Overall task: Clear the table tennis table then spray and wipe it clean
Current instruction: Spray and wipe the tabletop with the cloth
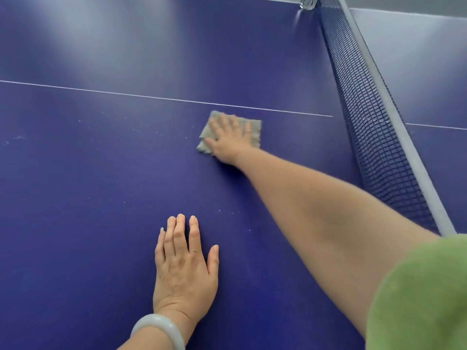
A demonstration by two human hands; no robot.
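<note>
The grey cloth [231, 131] lies flat on the blue surface [101, 173], just below the white centre line [151, 97]; the right hand [231, 138] presses it with straight fingers, its grip released; at 7 o'clock from the cloth the left hand [184, 263] rests flat, grip released; the net [374, 122] stands at 3 o'clock.

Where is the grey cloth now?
In the head view, the cloth lies flat on the blue table under the right hand, just below the white line, left of the net.

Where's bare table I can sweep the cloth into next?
Bare blue table lies left of the cloth, between the white centre line and the left hand. Beyond that line is bare too. It is tight to the right, where the net stands.
</note>
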